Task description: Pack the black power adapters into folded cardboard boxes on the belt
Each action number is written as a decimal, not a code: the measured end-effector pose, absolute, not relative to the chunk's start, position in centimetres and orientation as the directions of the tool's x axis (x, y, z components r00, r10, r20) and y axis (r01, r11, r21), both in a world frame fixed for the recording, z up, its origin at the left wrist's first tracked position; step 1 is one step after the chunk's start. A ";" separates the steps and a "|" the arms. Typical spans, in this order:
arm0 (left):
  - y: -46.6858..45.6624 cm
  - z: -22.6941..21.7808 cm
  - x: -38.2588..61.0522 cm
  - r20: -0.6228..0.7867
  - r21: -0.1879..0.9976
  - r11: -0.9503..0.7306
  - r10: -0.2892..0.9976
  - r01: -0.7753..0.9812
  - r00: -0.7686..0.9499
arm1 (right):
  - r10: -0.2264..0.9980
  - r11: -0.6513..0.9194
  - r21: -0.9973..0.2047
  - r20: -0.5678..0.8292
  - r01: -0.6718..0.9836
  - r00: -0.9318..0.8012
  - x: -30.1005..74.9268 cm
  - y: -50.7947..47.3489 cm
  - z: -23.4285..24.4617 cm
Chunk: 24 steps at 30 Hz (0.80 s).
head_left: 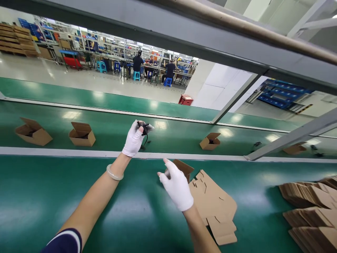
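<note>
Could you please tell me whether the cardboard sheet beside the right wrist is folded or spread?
Spread: the cardboard sheet lies flat on the green table, its slits showing.

Your left hand (133,141) hides much of the dark corded piece (145,127) in its grip, so you cannot tell its full shape, and your right hand (178,188) covers most of the small box (186,170) behind it. The dark contents of the far-left carton (39,137) are too small to make out. The right edge cuts off the cardboard stacks (313,196); the bottom edge crops your left sleeve (64,242).
</note>
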<state>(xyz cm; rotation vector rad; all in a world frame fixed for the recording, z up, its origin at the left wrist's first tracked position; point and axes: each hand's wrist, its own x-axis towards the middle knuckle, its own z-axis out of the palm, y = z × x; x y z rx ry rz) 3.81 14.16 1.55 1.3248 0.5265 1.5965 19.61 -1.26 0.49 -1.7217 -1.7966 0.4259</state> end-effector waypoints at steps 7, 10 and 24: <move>5.1 9.2 3.2 0.442 0.584 -0.173 0.887 -0.793 0.132 | 0.955 0.141 -0.802 -0.044 0.580 -0.292 12.3 -0.2 0.4; 2.9 9.8 2.4 0.389 0.585 -0.122 0.910 -0.802 0.146 | 0.890 0.113 -0.901 -0.095 0.418 -0.446 10.1 -0.9 -0.6; 0.8 3.3 2.1 0.118 0.947 -0.039 0.965 -0.318 0.233 | 0.993 0.099 -0.993 0.103 0.072 0.054 16.0 -2.0 5.1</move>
